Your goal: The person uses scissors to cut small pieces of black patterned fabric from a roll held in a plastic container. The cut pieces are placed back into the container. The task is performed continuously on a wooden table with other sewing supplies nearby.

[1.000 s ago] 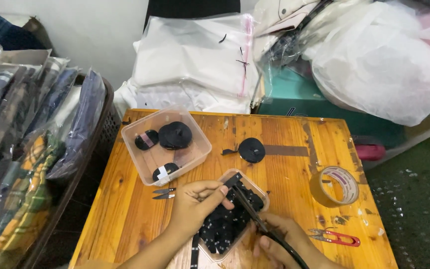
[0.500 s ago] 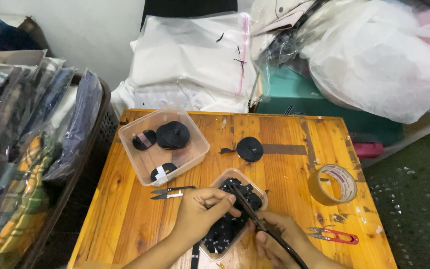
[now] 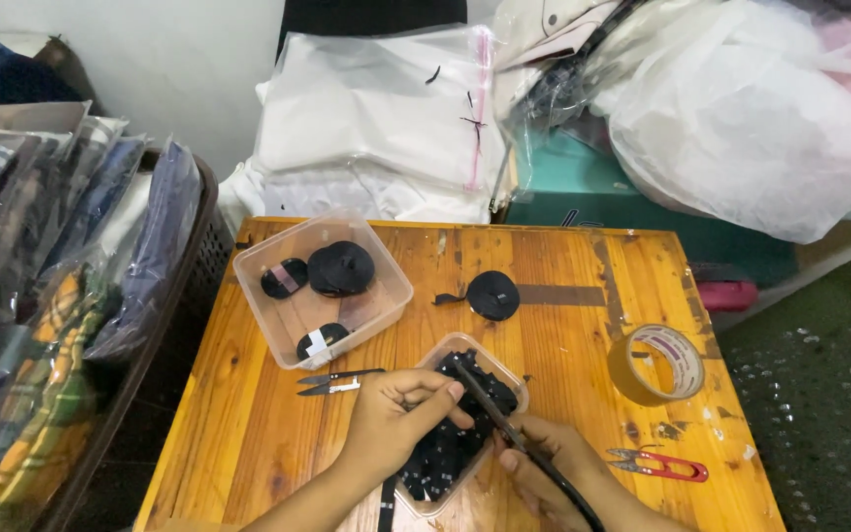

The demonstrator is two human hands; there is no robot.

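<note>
Black strap pieces [image 3: 455, 443] fill clear plastic tub [image 3: 510, 365].

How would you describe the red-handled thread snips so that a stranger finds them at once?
Start at the wooden table and go to its near right corner, just below the roll of tan packing tape. The thread snips lie flat there, beside the right hand. Their red handle sets them apart from the dark pair near the left hand.
</note>
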